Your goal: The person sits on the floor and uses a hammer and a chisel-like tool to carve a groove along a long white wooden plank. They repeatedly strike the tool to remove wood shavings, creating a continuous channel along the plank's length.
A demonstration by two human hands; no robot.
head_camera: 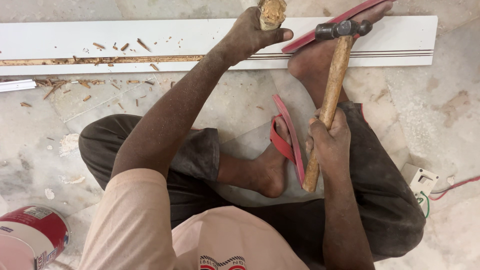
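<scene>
"Two hands, two tools. What are you gripping with each?"

"Your left hand [252, 35] is wrapped tight around the wooden handle of a chisel [271, 12], far from you at the top of the view; the blade is hidden behind your fist. Your right hand [327, 140] is clenched low on the wooden shaft of a ball-peen hammer [332, 95], whose steel head is raised beside your right foot, just right of the chisel handle."

"Where does the chisel meet the work?"

"Your fist sits over a long white board [100, 42] lying across the far floor. A rough brown groove [100, 61] runs along it from the left up to your hand; to the right, thin dark lines continue."

"What else lies around you?"

"Wood chips [85, 82] scatter on the board and the marble floor [225, 100] at the left. Your right foot in a red sandal [330, 25] presses the board down. A red-and-white tin [30, 235] stands near left, and a white switch box [420, 181] with wires lies near right."
</scene>
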